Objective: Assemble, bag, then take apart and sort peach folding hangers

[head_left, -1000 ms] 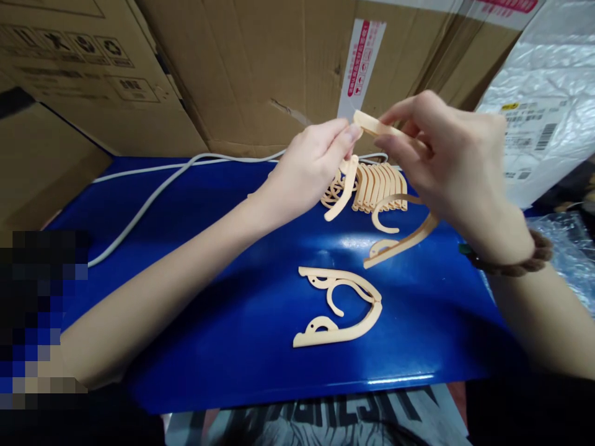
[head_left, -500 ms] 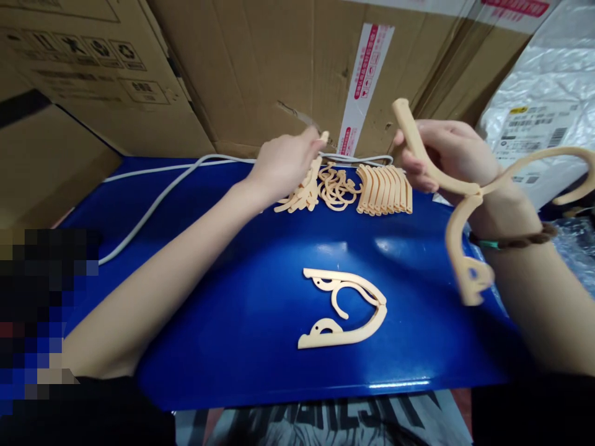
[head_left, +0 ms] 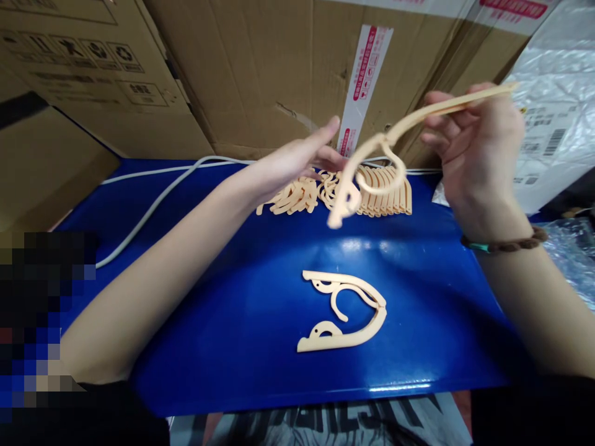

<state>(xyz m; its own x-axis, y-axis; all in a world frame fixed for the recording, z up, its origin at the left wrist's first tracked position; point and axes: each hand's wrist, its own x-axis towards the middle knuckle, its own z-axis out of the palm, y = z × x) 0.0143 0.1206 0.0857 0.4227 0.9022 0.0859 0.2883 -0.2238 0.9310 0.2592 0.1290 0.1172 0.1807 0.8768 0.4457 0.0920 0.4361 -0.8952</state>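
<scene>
In the head view, my right hand (head_left: 488,139) is raised on the right, holding a beige folding clothes hanger (head_left: 416,118) by one arm. The hanger's other arm and its hook hang toward the left, slightly blurred. My left hand (head_left: 302,152) is open, thumb up, above the loose parts; its fingertips are close to the hanger's lower arm, and I cannot tell whether they touch it. Another folding hanger (head_left: 357,339) lies folded on the blue table (head_left: 223,334). Behind my hands are a heap of small arm pieces (head_left: 295,197), a pile of hooks (head_left: 326,189) and a neat row of arms (head_left: 395,192).
Cardboard boxes (head_left: 260,68) stand along the table's back edge. A white cable (head_left: 158,207) runs over the left and rear of the table. At the right are a silvery bubble-wrap package (head_left: 553,80) and crumpled clear plastic (head_left: 574,260).
My right hand has turned and lifted, swinging the hanger to the left. My left hand has opened from a closed grip near the pile. The hanger on the table stays put.
</scene>
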